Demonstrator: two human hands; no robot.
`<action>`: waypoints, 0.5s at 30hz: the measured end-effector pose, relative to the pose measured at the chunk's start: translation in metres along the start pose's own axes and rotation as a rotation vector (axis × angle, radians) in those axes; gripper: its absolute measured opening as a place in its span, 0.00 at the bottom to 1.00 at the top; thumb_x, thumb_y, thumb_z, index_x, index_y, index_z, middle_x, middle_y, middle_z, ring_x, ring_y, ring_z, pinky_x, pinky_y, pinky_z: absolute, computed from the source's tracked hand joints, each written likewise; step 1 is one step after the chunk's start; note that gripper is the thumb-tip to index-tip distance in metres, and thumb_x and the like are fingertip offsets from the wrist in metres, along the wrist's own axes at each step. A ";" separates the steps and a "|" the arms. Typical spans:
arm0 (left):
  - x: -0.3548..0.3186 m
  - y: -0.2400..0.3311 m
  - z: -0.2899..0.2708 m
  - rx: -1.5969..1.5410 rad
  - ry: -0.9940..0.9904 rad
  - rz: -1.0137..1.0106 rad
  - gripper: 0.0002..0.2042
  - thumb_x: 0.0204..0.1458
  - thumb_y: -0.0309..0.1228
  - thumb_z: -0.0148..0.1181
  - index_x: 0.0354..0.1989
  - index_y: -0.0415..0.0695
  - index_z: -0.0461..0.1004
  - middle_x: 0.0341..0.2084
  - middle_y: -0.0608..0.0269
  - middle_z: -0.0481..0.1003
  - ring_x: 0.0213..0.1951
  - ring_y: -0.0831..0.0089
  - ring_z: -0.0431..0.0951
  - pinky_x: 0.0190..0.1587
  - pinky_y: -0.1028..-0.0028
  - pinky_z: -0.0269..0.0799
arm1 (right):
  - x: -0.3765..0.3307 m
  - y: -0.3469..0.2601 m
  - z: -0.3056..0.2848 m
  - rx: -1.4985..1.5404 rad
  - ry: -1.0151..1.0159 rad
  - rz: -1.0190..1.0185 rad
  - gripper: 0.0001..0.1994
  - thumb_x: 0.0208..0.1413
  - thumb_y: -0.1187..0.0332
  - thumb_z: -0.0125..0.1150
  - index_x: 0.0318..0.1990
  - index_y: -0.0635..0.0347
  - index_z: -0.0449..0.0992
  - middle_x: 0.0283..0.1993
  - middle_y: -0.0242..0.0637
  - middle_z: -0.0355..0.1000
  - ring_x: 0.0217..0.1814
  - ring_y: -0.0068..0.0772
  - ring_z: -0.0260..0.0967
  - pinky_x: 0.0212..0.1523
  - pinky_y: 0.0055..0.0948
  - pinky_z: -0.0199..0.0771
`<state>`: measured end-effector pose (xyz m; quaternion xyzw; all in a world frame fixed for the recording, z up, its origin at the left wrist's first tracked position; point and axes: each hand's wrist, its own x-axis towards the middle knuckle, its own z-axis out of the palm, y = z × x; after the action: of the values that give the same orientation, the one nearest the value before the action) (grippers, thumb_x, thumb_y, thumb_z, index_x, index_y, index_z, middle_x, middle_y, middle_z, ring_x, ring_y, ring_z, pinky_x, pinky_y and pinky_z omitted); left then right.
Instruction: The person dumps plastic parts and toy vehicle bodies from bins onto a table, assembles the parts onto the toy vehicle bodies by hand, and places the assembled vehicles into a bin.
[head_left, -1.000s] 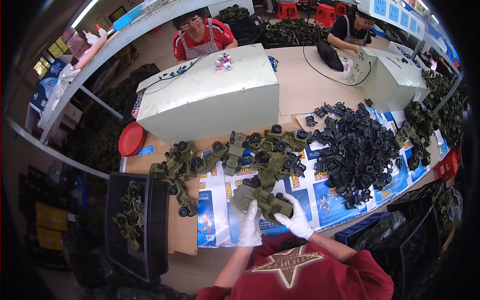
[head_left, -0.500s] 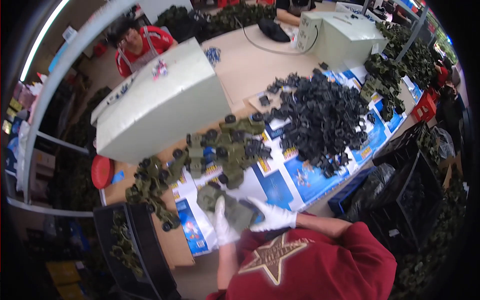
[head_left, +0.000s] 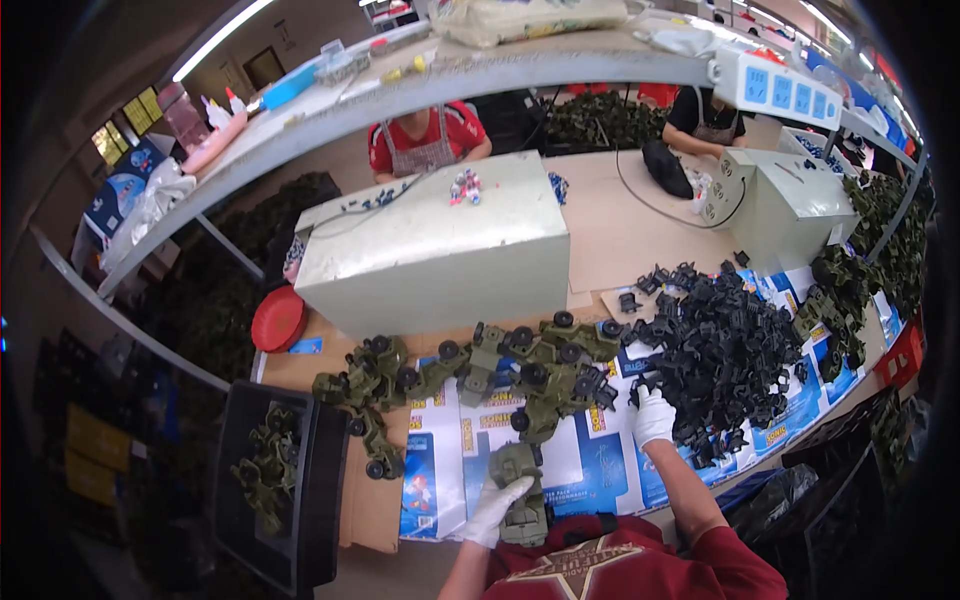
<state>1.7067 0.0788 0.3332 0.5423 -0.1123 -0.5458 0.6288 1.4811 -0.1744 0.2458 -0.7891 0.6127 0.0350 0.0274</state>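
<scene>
Beige where it is bare, the worktable (head_left: 600,230) is filling the middle of the view, with blue-and-white printed sheets (head_left: 590,465) covering much of its near side. Overhead, the long shelf (head_left: 560,72) is now spanning the top, whereas half a second ago it was slanting down the left side. One pale metal box (head_left: 440,275) is standing across the table. To its right and nearer, the heap of black parts (head_left: 735,350) is spreading over the sheets. At the table's left, the black bin (head_left: 325,490) is holding some green pieces. Several olive toy vehicles (head_left: 550,400) are lying in a loose row before the box, looking much as they did earlier.

Another olive vehicle, the held one (head_left: 520,512), is sitting at the near edge, close to the person's shirt. Both hands were on it before; now only the gloved left hand (head_left: 494,510) is gripping its side. Meanwhile the gloved right hand (head_left: 655,415) is reaching the heap's left edge, its fingers bending narrowly among the parts; whether they are pinching one, I cannot tell.
</scene>
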 end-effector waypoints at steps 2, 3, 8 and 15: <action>-0.006 0.013 0.006 -0.022 -0.055 0.004 0.30 0.51 0.23 0.66 0.63 0.43 0.62 0.47 0.63 0.76 0.47 0.73 0.78 0.49 0.74 0.75 | -0.009 -0.004 0.001 0.044 0.092 -0.056 0.17 0.52 0.57 0.63 0.48 0.50 0.74 0.42 0.47 0.73 0.36 0.46 0.76 0.36 0.46 0.75; -0.004 0.013 0.004 0.008 -0.050 -0.062 0.35 0.50 0.22 0.67 0.67 0.43 0.57 0.49 0.62 0.74 0.47 0.72 0.77 0.48 0.73 0.76 | -0.015 -0.008 -0.010 0.079 0.074 -0.079 0.16 0.52 0.58 0.63 0.47 0.50 0.75 0.40 0.46 0.73 0.35 0.47 0.76 0.35 0.46 0.75; 0.013 0.000 -0.001 -0.048 -0.190 -0.069 0.47 0.47 0.20 0.68 0.72 0.41 0.41 0.57 0.59 0.68 0.54 0.73 0.72 0.53 0.72 0.72 | -0.018 -0.002 -0.002 0.226 0.022 -0.190 0.12 0.48 0.61 0.68 0.39 0.50 0.77 0.38 0.43 0.74 0.37 0.48 0.75 0.38 0.45 0.74; 0.004 0.008 -0.001 0.043 -0.119 -0.174 0.31 0.51 0.18 0.63 0.64 0.47 0.62 0.49 0.64 0.75 0.46 0.73 0.78 0.49 0.72 0.76 | -0.028 -0.003 -0.037 0.686 0.077 -0.099 0.10 0.49 0.65 0.65 0.39 0.56 0.78 0.41 0.45 0.74 0.44 0.52 0.73 0.45 0.42 0.73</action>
<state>1.7135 0.0749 0.3377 0.5300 -0.1134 -0.6270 0.5595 1.4780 -0.1502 0.2850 -0.7635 0.5502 -0.2041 0.2697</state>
